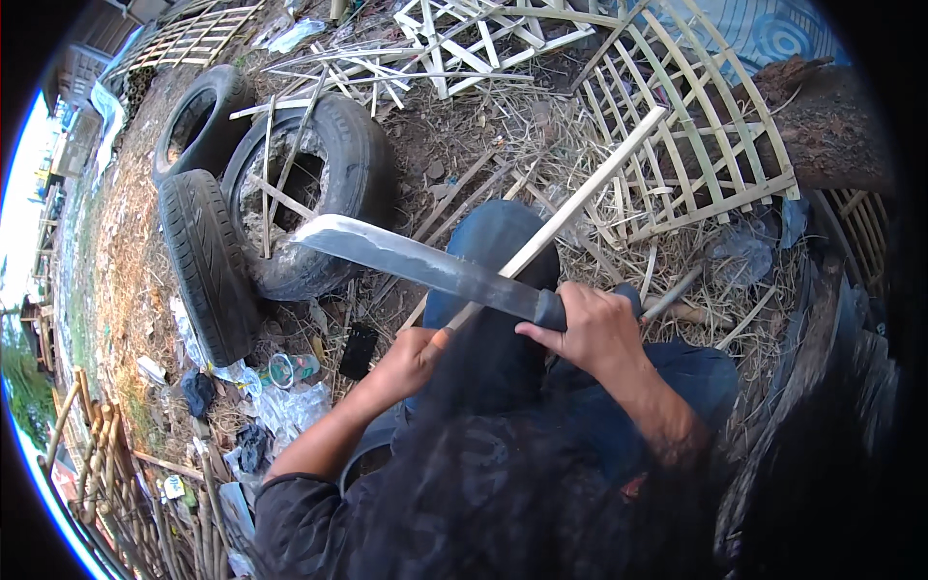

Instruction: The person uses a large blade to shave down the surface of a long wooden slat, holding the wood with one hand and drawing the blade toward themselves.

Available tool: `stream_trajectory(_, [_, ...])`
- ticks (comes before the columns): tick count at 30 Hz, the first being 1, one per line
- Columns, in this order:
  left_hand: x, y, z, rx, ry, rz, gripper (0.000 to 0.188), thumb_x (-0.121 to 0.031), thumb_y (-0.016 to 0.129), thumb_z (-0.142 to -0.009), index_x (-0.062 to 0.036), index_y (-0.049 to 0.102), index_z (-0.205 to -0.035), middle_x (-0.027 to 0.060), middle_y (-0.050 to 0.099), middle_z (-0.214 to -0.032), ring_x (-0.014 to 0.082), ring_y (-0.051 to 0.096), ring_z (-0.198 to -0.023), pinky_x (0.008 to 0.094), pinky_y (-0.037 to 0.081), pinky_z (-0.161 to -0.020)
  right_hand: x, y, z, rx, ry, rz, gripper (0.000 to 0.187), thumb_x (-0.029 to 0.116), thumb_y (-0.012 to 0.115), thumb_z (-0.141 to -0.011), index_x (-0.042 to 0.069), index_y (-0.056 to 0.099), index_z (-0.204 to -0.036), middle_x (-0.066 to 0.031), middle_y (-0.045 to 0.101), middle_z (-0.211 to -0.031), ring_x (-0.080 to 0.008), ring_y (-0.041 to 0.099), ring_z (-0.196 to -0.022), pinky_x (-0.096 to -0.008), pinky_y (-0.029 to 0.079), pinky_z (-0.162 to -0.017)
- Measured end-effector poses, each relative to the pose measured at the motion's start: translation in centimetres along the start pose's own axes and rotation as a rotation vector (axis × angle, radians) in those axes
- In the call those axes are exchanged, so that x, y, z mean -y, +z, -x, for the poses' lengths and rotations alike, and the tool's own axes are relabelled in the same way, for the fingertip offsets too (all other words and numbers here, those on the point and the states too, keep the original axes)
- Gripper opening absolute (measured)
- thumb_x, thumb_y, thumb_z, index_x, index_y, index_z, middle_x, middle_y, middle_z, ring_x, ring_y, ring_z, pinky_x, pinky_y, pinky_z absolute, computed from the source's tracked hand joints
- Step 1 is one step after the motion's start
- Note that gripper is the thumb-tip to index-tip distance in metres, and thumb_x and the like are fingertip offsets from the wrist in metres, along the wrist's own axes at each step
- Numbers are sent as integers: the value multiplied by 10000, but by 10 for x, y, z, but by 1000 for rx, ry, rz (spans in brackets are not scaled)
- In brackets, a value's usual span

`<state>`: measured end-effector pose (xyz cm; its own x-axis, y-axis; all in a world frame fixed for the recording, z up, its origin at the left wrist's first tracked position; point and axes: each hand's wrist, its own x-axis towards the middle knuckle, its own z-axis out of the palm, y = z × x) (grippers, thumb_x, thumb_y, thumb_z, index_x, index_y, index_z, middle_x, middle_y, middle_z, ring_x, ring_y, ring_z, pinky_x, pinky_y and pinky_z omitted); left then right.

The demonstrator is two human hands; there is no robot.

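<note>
My right hand [599, 327] is closed round the dark handle of a machete [406, 263]. Its long, broad blade points to the upper left, with a bright worn edge near the tip. The blade crosses a pale bamboo strip [594, 186], which slants up to the right over my raised knee [498, 232]. My left hand [416, 358] grips the strip's lower end, close to the blade. Whether the blade's edge is cutting into the strip or only resting on it, I cannot tell.
Old tyres [362, 174] lie to the left, one standing on its tread. A woven bamboo lattice [691, 126] is at the upper right beside a thick log [836, 135]. Bamboo strips [454, 48] pile up at the back. Shavings, plastic litter [295, 406] and a black phone-like slab [359, 350] cover the ground.
</note>
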<state>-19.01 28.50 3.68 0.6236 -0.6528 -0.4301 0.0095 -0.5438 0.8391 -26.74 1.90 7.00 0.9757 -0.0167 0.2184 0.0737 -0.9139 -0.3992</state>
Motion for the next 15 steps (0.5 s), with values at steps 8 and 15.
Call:
stream_trajectory(8, [0,17,6,-265,100,-76,607,-449,369,-1009,43,423,-657,113,367,-527,182,347,-508,382,319,-477,-54,-5,-15,-79,-148,282,614,658,631,-748,59,511,-687,-90,564,-592,-241,615,-538,-329,504,-503])
stream_trajectory(15, [5,21,7,-276,84,-71,597,-441,399,-1002,46,446,-659,125,360,-525,194,337,-498,389,314,-472,-172,-99,-27,-299,600,438,579,570,527,-890,4,636,-840,-183,626,-665,-332,661,-646,-441,494,-599])
